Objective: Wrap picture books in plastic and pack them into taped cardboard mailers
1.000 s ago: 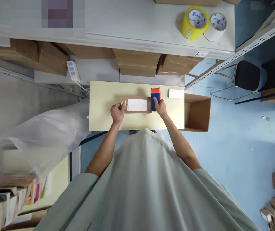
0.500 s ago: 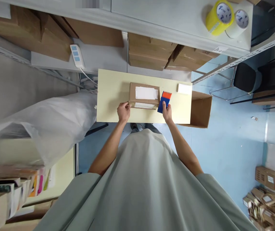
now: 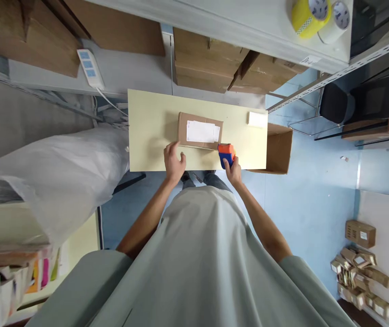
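A flat brown cardboard box (image 3: 183,129) with a white label (image 3: 202,131) lies in the middle of a pale yellow table (image 3: 147,131). My left hand (image 3: 174,161) rests at the box's near left corner, fingers spread against its edge and the tabletop. My right hand (image 3: 232,171) is wrapped round a blue and orange tape dispenser (image 3: 226,154), which sits at the box's near right corner. A small white block (image 3: 257,119) lies at the table's far right.
An open cardboard carton (image 3: 276,147) stands against the table's right end. Stacked cartons (image 3: 211,63) fill the shelf behind, with two tape rolls (image 3: 320,13) above. A white power strip (image 3: 90,68) lies back left, a plastic-covered bundle (image 3: 51,168) left, a black chair (image 3: 358,106) right.
The box has been turned label-up and lies farther back. My right hand drew the tape dispenser from the box's right end to its near right corner. My left hand released its pinch and opened.
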The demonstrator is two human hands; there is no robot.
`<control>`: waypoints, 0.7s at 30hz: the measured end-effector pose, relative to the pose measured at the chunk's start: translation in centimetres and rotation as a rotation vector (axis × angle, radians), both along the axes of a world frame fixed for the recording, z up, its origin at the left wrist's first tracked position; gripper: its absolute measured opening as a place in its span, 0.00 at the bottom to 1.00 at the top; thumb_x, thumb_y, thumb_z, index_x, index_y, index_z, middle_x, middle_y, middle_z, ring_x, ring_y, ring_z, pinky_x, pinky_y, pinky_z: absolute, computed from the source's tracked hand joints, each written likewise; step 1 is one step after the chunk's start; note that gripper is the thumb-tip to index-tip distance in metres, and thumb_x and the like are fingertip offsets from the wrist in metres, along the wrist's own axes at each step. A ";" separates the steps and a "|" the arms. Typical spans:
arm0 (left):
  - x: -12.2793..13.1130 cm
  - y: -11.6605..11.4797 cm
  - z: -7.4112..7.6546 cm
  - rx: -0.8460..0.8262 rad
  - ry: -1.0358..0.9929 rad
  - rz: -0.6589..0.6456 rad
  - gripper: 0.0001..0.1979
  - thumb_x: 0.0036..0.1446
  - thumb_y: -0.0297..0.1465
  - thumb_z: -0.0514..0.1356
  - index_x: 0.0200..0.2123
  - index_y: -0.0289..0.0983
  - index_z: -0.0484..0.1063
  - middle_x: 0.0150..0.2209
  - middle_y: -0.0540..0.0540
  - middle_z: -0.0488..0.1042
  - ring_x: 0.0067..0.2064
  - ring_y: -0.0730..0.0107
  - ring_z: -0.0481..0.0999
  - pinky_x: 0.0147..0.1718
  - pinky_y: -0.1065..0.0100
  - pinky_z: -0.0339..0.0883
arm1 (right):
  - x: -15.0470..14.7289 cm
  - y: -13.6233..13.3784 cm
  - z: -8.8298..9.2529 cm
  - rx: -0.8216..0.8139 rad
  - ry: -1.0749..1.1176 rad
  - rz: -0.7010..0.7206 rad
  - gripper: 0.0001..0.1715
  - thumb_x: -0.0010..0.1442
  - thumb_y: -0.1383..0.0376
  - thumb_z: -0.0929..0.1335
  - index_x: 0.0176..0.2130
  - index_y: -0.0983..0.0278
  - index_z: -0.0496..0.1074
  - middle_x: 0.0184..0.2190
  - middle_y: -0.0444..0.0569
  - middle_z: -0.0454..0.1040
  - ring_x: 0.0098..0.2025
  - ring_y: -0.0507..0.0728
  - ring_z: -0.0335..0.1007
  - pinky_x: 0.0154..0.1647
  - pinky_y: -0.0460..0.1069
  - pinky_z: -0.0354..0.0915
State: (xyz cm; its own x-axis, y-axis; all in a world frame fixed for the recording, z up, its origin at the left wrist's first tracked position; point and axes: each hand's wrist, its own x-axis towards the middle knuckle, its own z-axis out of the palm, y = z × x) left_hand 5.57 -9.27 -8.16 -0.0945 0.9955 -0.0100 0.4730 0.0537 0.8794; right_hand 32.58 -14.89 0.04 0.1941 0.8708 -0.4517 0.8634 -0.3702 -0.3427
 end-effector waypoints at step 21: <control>14.8 -6.6 9.1 0.011 0.027 -0.319 0.13 0.75 0.36 0.60 0.53 0.44 0.85 0.51 0.42 0.84 0.56 0.53 0.82 0.60 0.51 0.77 | 16.6 -0.5 -1.1 -0.008 0.040 0.770 0.39 0.81 0.37 0.57 0.65 0.67 0.63 0.48 0.66 0.83 0.53 0.72 0.83 0.57 0.63 0.77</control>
